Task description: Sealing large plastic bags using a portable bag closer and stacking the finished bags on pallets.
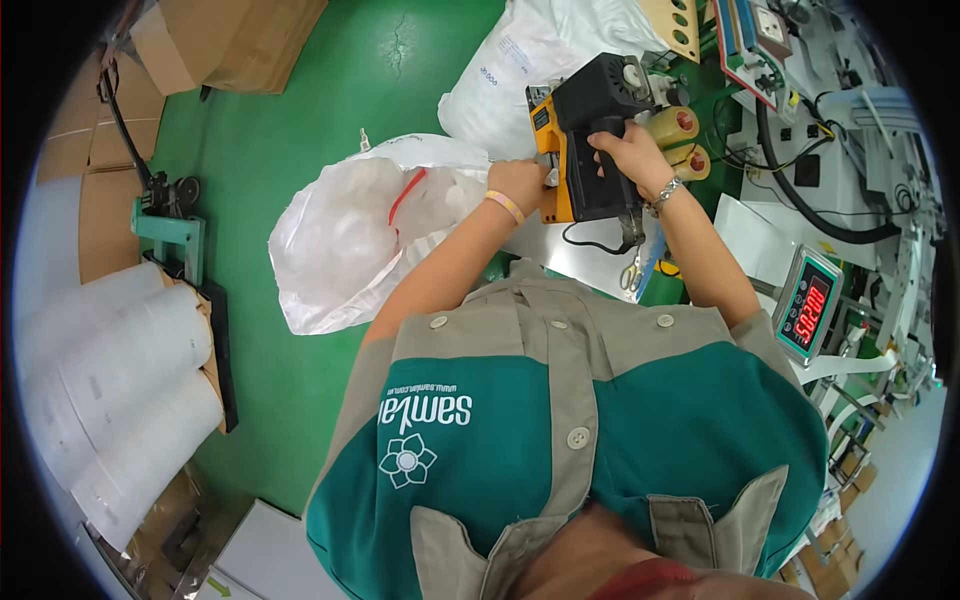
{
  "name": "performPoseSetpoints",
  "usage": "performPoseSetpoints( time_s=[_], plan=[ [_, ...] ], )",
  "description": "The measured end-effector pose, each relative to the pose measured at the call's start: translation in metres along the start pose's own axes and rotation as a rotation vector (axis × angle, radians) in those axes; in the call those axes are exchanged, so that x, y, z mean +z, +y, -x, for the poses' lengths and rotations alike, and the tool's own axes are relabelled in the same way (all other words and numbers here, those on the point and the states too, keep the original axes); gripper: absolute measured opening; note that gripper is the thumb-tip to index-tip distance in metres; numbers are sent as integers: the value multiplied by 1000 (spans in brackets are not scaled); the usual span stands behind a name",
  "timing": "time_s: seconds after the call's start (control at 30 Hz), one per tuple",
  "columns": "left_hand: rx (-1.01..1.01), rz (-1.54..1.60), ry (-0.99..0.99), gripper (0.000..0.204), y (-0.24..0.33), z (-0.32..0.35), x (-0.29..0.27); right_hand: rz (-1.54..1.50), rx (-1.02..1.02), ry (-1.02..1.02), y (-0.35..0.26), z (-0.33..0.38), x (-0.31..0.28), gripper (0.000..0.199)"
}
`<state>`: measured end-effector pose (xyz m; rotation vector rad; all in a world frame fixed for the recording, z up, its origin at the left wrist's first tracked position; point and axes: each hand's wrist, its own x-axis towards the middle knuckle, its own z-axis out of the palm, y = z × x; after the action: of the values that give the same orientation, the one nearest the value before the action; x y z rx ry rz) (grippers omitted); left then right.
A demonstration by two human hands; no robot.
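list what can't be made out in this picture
What the left hand holds, if anything: head view, hidden by the hand itself and the machine.
The machine's underside: head view, hidden by its own body.
The bottom of the open white bag: head view, covered by the cloudy plastic inside.
The upper left cardboard box's far end: head view, cut off by the top edge.

R hand (pixel 636 160) gripping blk/yellow handheld bag-sewing machine (pixel 585 168), L hand (pixel 517 183) at its yellow side, open white sack (pixel 325 240) w/ red strip (pixel 407 195) to L, 2nd white sack (pixel 515 75) beyond, scissors (pixel 630 275) nr machine, lit digital scale (pixel 808 303) at R, green flr (pixel 265 400) below
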<state>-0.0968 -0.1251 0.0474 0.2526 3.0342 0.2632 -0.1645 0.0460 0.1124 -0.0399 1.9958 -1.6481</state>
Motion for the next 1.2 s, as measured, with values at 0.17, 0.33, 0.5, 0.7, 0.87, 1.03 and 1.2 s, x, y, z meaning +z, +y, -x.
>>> performPoseSetpoints(
  time_s=[0.17, 0.33, 0.5, 0.7, 0.87, 1.03, 1.2],
  plan=[
    [19, 43, 9, 13, -28, 18, -8, 38, -1, -9, -11, 3, 36, 24],
    [58, 54, 37, 12, -52, 38, -17, 49, 11, 34, -30, 20, 73, 25],
    [17, 129, -56, 19, -67, 46, -72, 35, 16, 79, -67, 27, 100, 26],
    [78, -52, 126, 60, -132, 75, -108, 112, -21, 98, -50, 24, 86, 30],
    [-115, -236, -237, 12, -143, 81, -33, 144, 14, 152, 26, 16, 60, 29],
    [328, 125, 371, 10, -150, 156, -37, 69, 50, 232, 30, 11, 65, 25],
    [-187, -92, -680, 67, -238, 192, -2, 96, 73, 275, 28, 22, 69, 24]
  ],
)
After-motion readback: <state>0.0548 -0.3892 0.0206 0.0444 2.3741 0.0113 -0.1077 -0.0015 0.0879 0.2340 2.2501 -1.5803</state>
